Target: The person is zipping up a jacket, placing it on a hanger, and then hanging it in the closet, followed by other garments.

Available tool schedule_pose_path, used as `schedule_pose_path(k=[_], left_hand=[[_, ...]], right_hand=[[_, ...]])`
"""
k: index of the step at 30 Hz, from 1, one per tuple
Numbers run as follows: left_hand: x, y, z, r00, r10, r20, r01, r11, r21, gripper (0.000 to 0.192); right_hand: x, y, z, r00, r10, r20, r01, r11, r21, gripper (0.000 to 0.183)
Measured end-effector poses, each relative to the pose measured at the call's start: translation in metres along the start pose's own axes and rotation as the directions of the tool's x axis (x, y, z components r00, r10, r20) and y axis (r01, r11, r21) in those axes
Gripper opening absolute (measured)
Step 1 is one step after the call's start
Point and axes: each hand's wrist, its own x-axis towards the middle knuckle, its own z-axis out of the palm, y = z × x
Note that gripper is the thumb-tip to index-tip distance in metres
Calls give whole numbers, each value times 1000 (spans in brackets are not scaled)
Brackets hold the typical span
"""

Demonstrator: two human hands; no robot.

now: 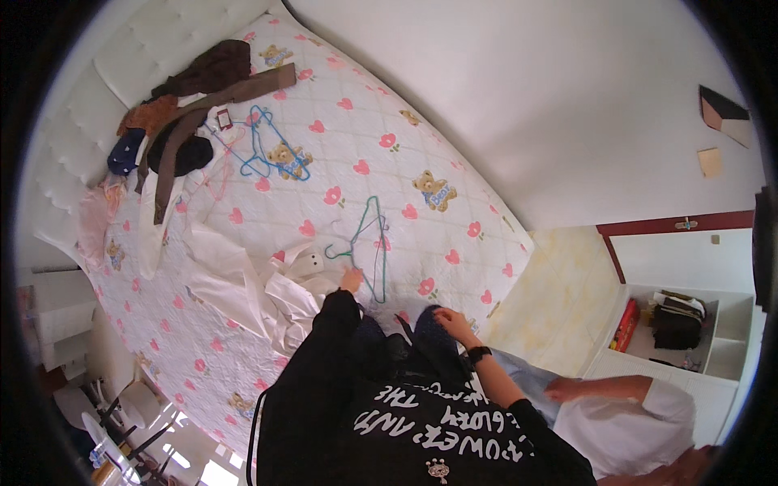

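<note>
My left hand (351, 279) is small and foreshortened, close to the hook side of a green clothes hanger (383, 261). Whether its fingers touch the hanger is unclear. A thinner purple hanger (372, 225) overlaps the green one. Left of that hand, a crumpled white garment (222, 258) with two dark buttons on one part spreads over the quilted bedspread (377, 170). My right hand (451, 322) rests on a knee in dark blue dotted cloth (433, 333), with nothing seen in it. A black watch is on that wrist.
Two blue hangers (258, 146) and a pink hanger (223, 179) lie near piled clothes (176, 133) by the padded headboard (79, 121). At right, a person in a white shirt (620, 425) is close beside me. Beyond stands a shelf unit (726, 340) with folded clothes.
</note>
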Motion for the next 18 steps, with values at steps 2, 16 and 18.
schedule_pose_path(k=[2, 16, 18], left_hand=[[8, -24, -16, 998, -27, 48, 0, 874, 485, 30], [-170, -217, 49, 760, -272, -590, 601, 641, 478, 50], [-159, -249, 122, 684, -273, -676, 592, 750, 296, 47]], right_hand=[[-22, 48, -15, 993, 112, 24, -113, 993, 41, 23], [284, 97, -201, 817, -402, 414, 568, 687, -453, 24], [359, 31, -220, 814, -463, 352, 578, 711, -401, 15]])
